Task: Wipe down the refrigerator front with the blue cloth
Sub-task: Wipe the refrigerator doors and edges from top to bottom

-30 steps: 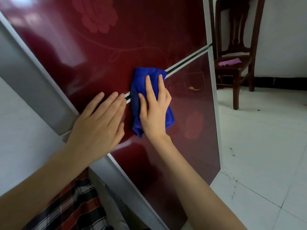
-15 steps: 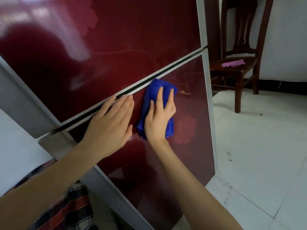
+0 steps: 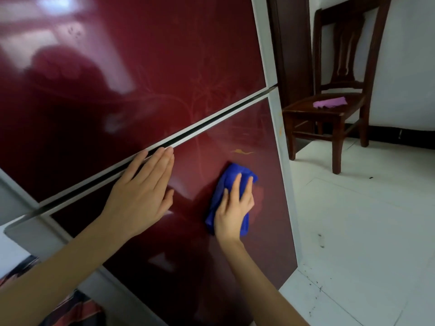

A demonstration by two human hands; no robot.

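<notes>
The blue cloth (image 3: 229, 196) lies bunched against the refrigerator front (image 3: 247, 255), on the lower door just right of frame centre. The right hand (image 3: 233, 211) presses it flat with straight fingers. The left hand (image 3: 141, 196), fingers straight and together, rests flat near the door seam. At upper right, a wooden chair (image 3: 339, 109) bears a purple cloth (image 3: 329, 102).

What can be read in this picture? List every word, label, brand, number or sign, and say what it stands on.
No text can be read.
The gold mark on the refrigerator's lower door: perhaps a logo, too blurred to read.
The upper door: only a faint floral pattern and reflections, no letters.
The blue cloth and the chair: no print shows.
</notes>
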